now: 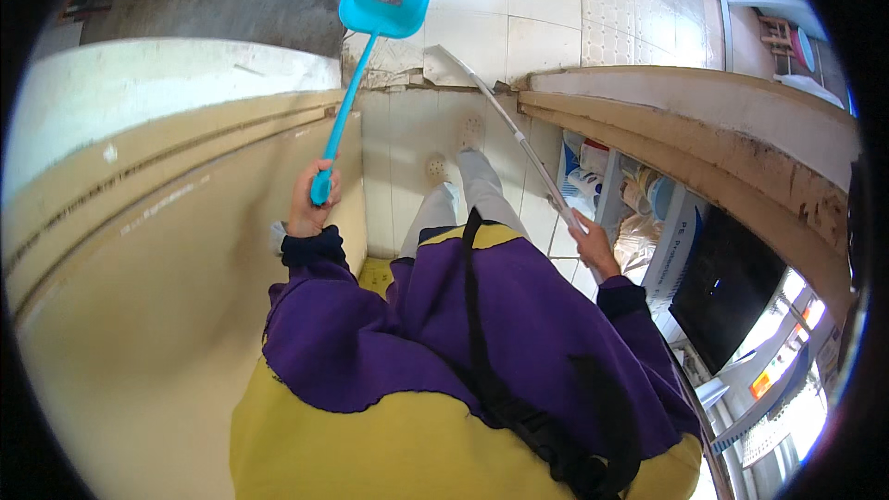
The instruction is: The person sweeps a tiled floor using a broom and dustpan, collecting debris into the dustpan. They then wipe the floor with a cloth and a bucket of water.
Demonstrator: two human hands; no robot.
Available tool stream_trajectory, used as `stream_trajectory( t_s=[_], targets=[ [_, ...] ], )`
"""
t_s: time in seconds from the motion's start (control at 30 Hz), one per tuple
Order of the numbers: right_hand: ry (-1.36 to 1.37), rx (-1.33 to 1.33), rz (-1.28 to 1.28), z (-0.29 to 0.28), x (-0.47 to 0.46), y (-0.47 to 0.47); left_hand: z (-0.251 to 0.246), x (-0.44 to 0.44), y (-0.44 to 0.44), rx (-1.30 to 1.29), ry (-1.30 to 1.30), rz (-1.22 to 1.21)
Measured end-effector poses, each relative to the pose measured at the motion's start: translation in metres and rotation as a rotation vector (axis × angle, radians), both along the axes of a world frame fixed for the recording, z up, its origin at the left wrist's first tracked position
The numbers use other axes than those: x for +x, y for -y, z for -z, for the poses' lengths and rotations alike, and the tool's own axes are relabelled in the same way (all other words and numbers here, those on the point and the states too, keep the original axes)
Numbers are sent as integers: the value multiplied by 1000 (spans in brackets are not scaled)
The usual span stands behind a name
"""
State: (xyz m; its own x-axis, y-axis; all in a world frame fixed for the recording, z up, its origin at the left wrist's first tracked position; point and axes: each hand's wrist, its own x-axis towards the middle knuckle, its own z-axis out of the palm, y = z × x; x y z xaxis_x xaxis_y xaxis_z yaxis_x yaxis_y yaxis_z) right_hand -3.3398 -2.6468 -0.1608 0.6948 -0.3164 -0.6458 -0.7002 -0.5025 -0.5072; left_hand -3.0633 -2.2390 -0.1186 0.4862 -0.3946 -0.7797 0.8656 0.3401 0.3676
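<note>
My left hand (pixel 316 198) is closed around the handle end of a blue plastic long-handled dustpan (pixel 389 3). Its pan, with a sticker inside, is held out ahead over the white floor tiles near the dark floor. My right hand (pixel 592 244) grips a light metal pole (pixel 517 132), which slants forward and to the left. At its far end is a pale, flat, narrow head (pixel 450 55), close to the tiles just beyond the doorway threshold; its exact kind I cannot tell. Both of my feet, in beige clogs (pixel 436 168), stand on tiles between the two tools.
A cream wall or panel (pixel 173 236) runs along the left, and a worn door frame (pixel 694 104) juts in at the right. Beside it are shelves with bags and containers (pixel 635 194) and a black screen (pixel 726 285). A cracked threshold (pixel 417 80) crosses the floor ahead.
</note>
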Motion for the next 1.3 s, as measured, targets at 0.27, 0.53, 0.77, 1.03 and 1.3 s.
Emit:
stream_trajectory(
  t_s=[0.27,0.53,0.77,1.03,1.3],
  targets=[
    [113,-24,-28,54,75,37,5,-155,-33,85,-134,-92],
    [150,-115,-273,152,75,24,17,-355,-7,153,-268,-295],
    [-83,-127,-528,79,-118,-25,16,-504,6,-43,-378,-508],
    [199,-45,-696,33,-112,11,32,-624,21,-37,-442,-623],
    [30,-249,-820,113,-85,-41,69,-720,22,28,-449,-658]
  ],
)
